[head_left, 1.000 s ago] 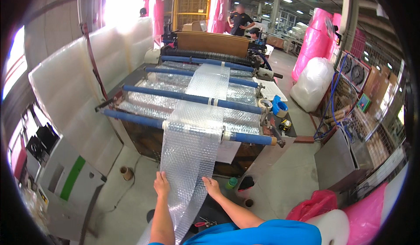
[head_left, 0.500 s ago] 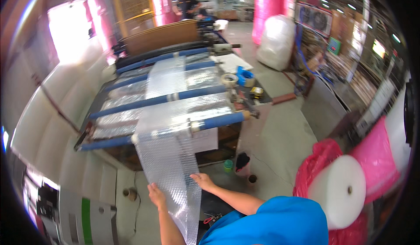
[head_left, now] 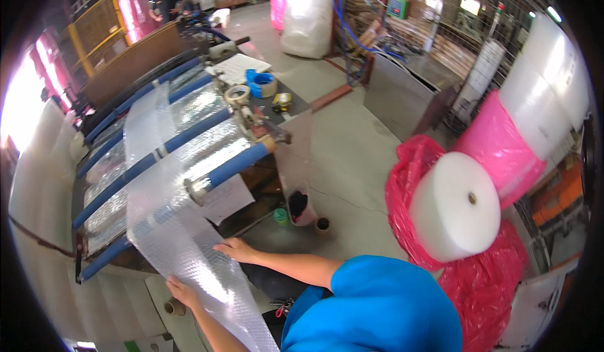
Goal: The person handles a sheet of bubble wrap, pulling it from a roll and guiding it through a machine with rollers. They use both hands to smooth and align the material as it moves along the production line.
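A strip of clear bubble wrap (head_left: 189, 251) runs down from a machine's rollers toward my body. My left hand (head_left: 182, 292) holds its left edge, and on the right edge, a little farther from me, is my right hand (head_left: 238, 250). The fingers of both hands are partly hidden at the edges. Between the hands the film lies stretched and shiny. Farther up, it passes over the front blue roller (head_left: 236, 165) and across another blue roller (head_left: 189, 135) behind. Scissors with red handles (head_left: 281, 309) hang near my waist.
On the machine's right side lie tape rolls (head_left: 237, 95), blue tape (head_left: 259, 83) and a yellow tape measure (head_left: 282, 102). A big white roll (head_left: 456, 204) rests on red plastic film (head_left: 484, 289) at right. A green container (head_left: 280, 217) stands below the machine. Another person (head_left: 165, 5) is far back.
My view has swung to the right, so the machine sits farther left in the picture. Both hands stay on the edges of the bubble wrap.
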A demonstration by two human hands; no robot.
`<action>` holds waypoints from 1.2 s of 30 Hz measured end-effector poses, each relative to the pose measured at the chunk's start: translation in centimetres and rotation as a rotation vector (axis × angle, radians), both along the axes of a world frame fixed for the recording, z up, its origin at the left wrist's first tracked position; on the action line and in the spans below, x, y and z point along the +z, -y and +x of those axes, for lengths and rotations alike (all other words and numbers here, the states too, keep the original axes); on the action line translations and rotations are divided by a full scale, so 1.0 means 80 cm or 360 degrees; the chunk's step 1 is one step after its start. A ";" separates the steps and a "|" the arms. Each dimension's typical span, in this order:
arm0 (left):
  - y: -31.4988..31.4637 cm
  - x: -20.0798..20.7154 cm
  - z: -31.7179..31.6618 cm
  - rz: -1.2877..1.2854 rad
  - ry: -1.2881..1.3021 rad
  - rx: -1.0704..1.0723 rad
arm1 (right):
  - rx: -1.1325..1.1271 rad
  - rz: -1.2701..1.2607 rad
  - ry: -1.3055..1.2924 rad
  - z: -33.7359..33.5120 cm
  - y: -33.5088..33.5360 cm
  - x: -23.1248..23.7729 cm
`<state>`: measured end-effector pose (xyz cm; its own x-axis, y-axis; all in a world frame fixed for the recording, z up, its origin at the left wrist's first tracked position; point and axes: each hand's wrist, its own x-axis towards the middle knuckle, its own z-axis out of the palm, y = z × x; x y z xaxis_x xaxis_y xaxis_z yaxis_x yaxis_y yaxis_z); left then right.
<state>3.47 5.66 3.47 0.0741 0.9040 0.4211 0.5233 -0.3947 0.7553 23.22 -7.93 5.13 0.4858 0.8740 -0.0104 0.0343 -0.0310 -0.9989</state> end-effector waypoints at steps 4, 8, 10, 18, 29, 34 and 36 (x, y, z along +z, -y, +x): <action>-0.061 0.026 0.030 0.0232 0.0057 -0.0082 | -0.0163 0.0076 0.0118 0.028 -0.046 0.019; -0.079 0.091 0.030 -0.0156 0.0007 -0.0030 | -0.0312 0.0101 0.0133 0.027 -0.074 0.059; -0.083 0.107 0.015 -0.0157 0.0063 0.0081 | -0.0276 0.0168 -0.0004 0.016 -0.085 0.087; 0.005 0.078 0.012 -0.0734 -0.0013 0.0006 | -0.0087 0.0084 -0.0127 0.003 -0.027 0.047; 0.090 0.122 -0.080 -0.0458 0.0021 0.0073 | 0.0202 0.0019 -0.0021 -0.092 0.094 0.057; 0.099 0.178 -0.107 -0.0789 0.0324 -0.0068 | 0.0330 0.0030 -0.0372 -0.104 0.102 0.111; 0.092 0.166 -0.096 -0.0806 0.0277 -0.0137 | 0.0267 -0.0003 -0.0358 -0.098 0.100 0.090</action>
